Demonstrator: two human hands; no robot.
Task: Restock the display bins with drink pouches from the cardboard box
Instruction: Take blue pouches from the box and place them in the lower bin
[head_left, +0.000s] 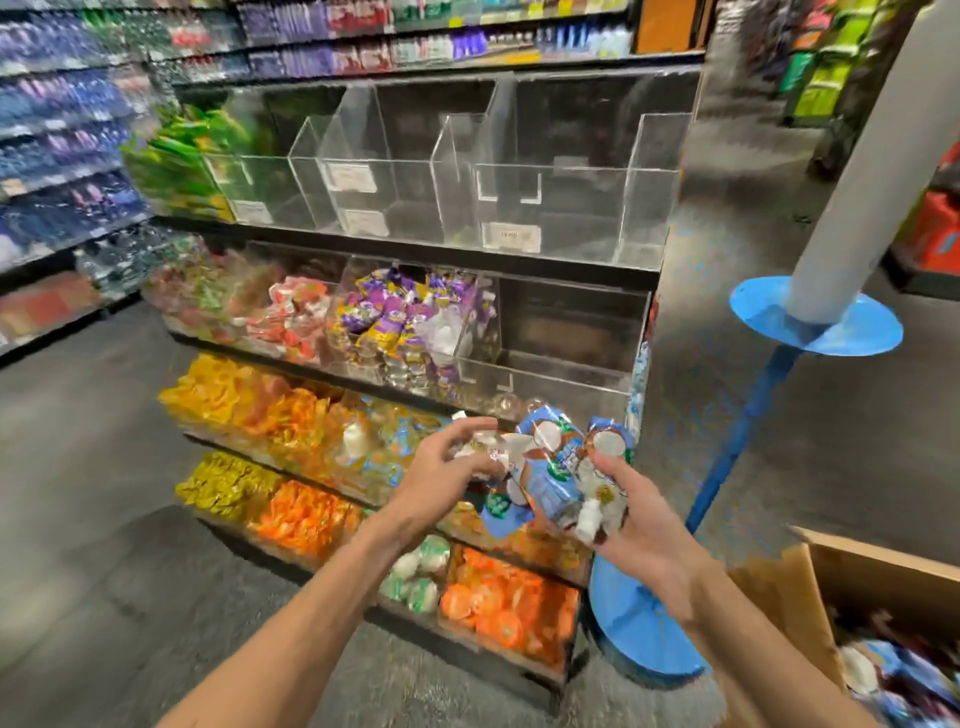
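Observation:
My right hand (631, 512) grips a bunch of blue and white drink pouches (553, 467) in front of the display rack. My left hand (449, 475) is beside it, fingers curled around the top of a pouch with a white cap (480, 447). Both hands hover over the third tier of bins, near its right end. The clear bin above them, at the right of the second tier (566, 332), has nothing in it. The open cardboard box (883, 587) stands at the lower right, with more blue pouches (893, 670) inside.
The clear top-tier bins (467, 192) hold nothing apart from green packs at the left. Lower bins hold purple, red, orange and yellow pouches. A blue stand (815, 317) around a white pillar rises right of the rack. Shelves of bottles line the left aisle.

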